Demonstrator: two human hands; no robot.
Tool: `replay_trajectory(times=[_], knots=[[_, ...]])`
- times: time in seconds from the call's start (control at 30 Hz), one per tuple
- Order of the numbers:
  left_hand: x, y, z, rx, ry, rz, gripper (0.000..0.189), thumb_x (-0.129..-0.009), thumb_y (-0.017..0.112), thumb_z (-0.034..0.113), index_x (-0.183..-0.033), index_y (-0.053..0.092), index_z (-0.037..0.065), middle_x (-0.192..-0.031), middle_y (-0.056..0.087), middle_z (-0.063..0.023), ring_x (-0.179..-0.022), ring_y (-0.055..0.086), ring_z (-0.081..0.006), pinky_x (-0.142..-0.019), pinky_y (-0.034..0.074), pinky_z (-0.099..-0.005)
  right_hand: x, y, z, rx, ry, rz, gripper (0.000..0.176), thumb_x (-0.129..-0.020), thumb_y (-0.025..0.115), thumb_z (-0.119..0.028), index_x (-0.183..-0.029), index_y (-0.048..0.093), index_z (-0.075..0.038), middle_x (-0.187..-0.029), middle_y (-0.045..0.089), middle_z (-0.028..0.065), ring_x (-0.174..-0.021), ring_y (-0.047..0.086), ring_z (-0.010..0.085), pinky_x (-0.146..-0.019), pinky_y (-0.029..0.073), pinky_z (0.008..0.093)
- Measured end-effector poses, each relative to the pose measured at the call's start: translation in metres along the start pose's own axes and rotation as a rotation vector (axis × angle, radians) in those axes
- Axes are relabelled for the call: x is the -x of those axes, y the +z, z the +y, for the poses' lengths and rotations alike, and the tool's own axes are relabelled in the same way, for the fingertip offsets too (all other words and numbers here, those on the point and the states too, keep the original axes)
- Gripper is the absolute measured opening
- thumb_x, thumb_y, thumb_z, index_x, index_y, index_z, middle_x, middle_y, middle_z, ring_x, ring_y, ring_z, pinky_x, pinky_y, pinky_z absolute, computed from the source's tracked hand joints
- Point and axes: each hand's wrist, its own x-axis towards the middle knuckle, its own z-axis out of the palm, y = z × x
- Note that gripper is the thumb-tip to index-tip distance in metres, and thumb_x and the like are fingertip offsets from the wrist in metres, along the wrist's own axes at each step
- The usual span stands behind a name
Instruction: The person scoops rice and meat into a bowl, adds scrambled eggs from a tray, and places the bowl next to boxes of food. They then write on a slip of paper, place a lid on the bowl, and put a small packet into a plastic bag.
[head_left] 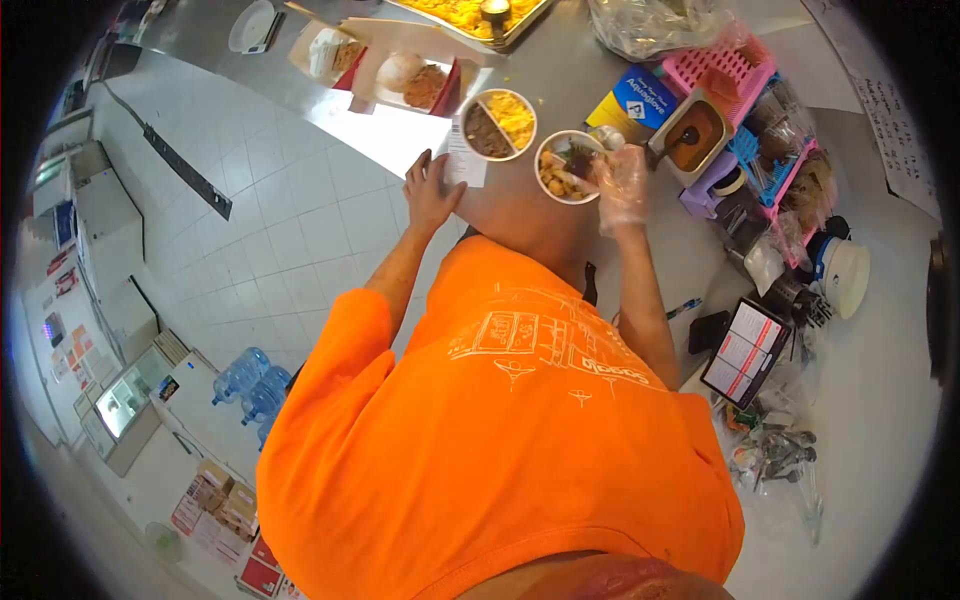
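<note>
My bare left hand (432,192) rests at the counter's near edge with its fingers apart. Its thumb lies by the lower left side of a printed paper slip (467,163). Over the right rim of a white round bowl (543,183) is my right hand (623,188), in a clear plastic glove. Browned food pieces (562,182) and something dark green fill that bowl. The gloved fingers are drawn together at the food; what they grip is hidden. Left of it stands a second bowl (466,137), divided between dark minced food (487,133) and yellow food (512,118).
Open takeaway boxes (408,80) and a tray of yellow food (462,10) stand at the back. Right of my gloved hand are a blue-yellow glove box (637,103), a metal pan of brown sauce (694,137), a pink basket (722,70) and a tablet (746,352).
</note>
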Motion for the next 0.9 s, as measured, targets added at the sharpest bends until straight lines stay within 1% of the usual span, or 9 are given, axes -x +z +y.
replay_trajectory(times=[0.03,0.13,0.27,0.4,0.5,0.6,0.7,0.8,0.9], knots=[[-0.002,-0.004,-0.002,0.020,0.008,-0.013,0.063,-0.075,0.073,0.041,-0.129,0.052,0.018,-0.140,0.037,-0.0156,-0.129,0.032,-0.0359,-0.103,0.031,-0.0531,0.003,0.021,-0.008,-0.112,0.112,0.029,0.027,-0.085,0.061,-0.003,-0.111,0.051,-0.005,-0.110,0.060,0.0115,-0.103,0.058,0.0234,-0.084,0.051,0.0408],[-0.005,-0.005,-0.013,0.054,0.030,-0.025,0.064,-0.072,0.075,0.040,-0.129,0.052,0.020,-0.139,0.038,-0.0134,-0.127,0.033,-0.0355,-0.101,0.031,-0.0529,-0.016,0.026,0.023,0.707,-0.303,0.165,0.017,-0.085,0.057,0.000,-0.097,0.050,-0.009,-0.104,0.058,0.0110,-0.076,0.060,0.0300,-0.070,0.054,0.0399],[-0.008,-0.005,-0.018,0.083,0.059,0.005,0.063,-0.071,0.076,0.038,-0.126,0.053,0.020,-0.137,0.039,-0.0121,-0.126,0.034,-0.0356,-0.099,0.031,-0.0525,-0.012,0.031,-0.008,1.348,-0.768,0.215,0.015,-0.083,0.058,-0.012,-0.096,0.065,-0.013,-0.098,0.063,0.0147,-0.094,0.061,0.0298,-0.075,0.052,0.0430],[-0.008,-0.005,-0.022,0.122,0.073,0.016,0.061,-0.069,0.078,0.036,-0.123,0.054,0.019,-0.137,0.039,-0.0112,-0.125,0.034,-0.0347,-0.098,0.030,-0.0517,0.001,0.043,-0.019,1.548,-0.385,-0.046,0.021,-0.082,0.059,-0.018,-0.100,0.069,-0.015,-0.101,0.066,0.0110,-0.098,0.062,0.0273,-0.081,0.051,0.0426],[-0.010,-0.006,-0.024,0.106,0.089,-0.002,0.062,-0.070,0.077,0.037,-0.124,0.053,0.018,-0.136,0.039,-0.0133,-0.124,0.034,-0.0356,-0.098,0.031,-0.0522,0.008,0.048,-0.044,1.393,-0.031,-0.139,0.028,-0.080,0.065,-0.016,-0.107,0.069,-0.014,-0.104,0.067,0.0135,-0.100,0.062,0.0300,-0.085,0.050,0.0402],[-0.010,-0.003,-0.025,0.093,0.112,0.009,0.063,-0.071,0.076,0.039,-0.125,0.053,0.017,-0.137,0.040,-0.0148,-0.124,0.034,-0.0360,-0.098,0.032,-0.0531,0.003,0.000,-0.031,1.076,-0.381,-0.257,0.030,-0.082,0.067,-0.019,-0.110,0.068,-0.011,-0.102,0.069,0.0104,-0.093,0.065,0.0249,-0.083,0.050,0.0343],[-0.009,0.003,-0.029,0.101,0.120,0.055,0.066,-0.067,0.077,0.039,-0.124,0.054,0.015,-0.134,0.042,-0.0182,-0.123,0.037,-0.0380,-0.098,0.032,-0.0538,0.024,-0.062,-0.087,0.612,-0.097,-0.168,0.025,-0.084,0.067,-0.022,-0.104,0.069,-0.007,-0.095,0.070,0.0065,-0.085,0.065,0.0164,-0.079,0.049,0.0302],[-0.011,0.030,-0.060,0.140,0.325,0.146,0.065,-0.066,0.075,0.039,-0.116,0.058,0.000,-0.122,0.055,-0.0207,-0.116,0.048,-0.0405,-0.095,0.039,-0.0494,0.029,-0.165,-0.139,0.564,0.160,0.265,0.018,-0.086,0.065,-0.020,-0.098,0.069,-0.007,-0.085,0.068,0.0035,-0.077,0.062,0.0115,-0.076,0.048,0.0278],[-0.013,0.006,-0.026,0.042,0.149,0.044,0.064,-0.064,0.081,0.035,-0.118,0.058,0.011,-0.131,0.049,-0.0175,-0.120,0.044,-0.0376,-0.097,0.039,-0.0490,0.017,-0.333,-0.123,0.448,0.013,0.711,0.020,-0.084,0.064,-0.023,-0.096,0.069,-0.008,-0.080,0.069,0.0056,-0.070,0.062,0.0121,-0.070,0.049,0.0280]])
